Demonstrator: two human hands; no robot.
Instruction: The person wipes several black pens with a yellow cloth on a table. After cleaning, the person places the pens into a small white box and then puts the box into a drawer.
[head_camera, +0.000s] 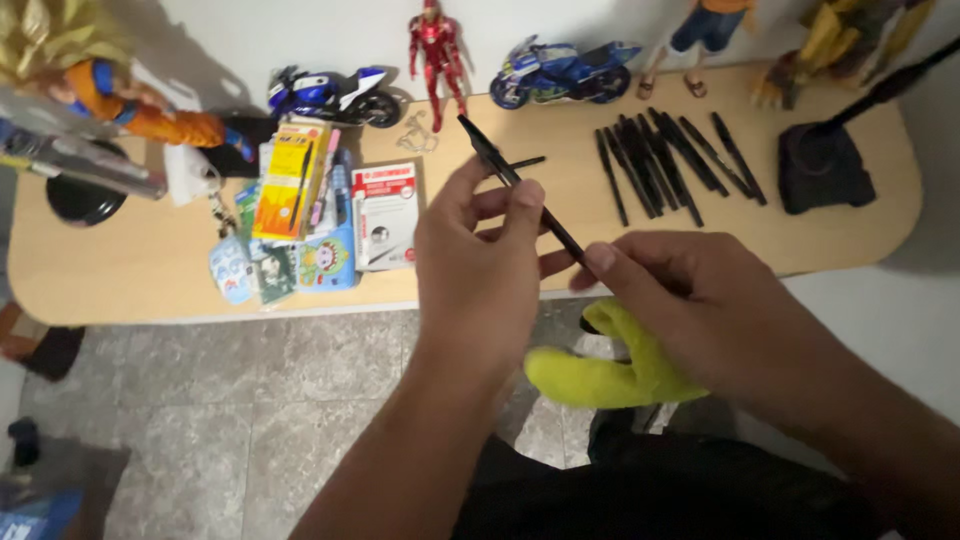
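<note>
Far left on the desk (130, 290) stands an orange figure (120, 100), and near it a blue toy bike (330, 95). Next comes a pile of small packs and cards (300, 210), with a white box (385, 215) just beside it.

Your left hand (480, 270) is up over the desk edge, back toward you, fingers bent. Its thumb and first fingers pinch the middle of a thin black pen (515, 185). The pen leans, its top end pointing up and left toward a red figure (437, 55). A short black bit sticks out beside your fingers; it may be a cap or a clip, but the view is too blurry to tell.

Your right hand (700, 310) comes in from the right, curled, and its fingertips grip the low end of the same pen. Under that hand lies a yellow soft toy (610, 370).

Behind, a second blue bike (560, 72) stands by the wall. A row of black pens (670, 160) lies loose on the desk, well apart from your hands. Far right sits a black stand (825, 165).
</note>
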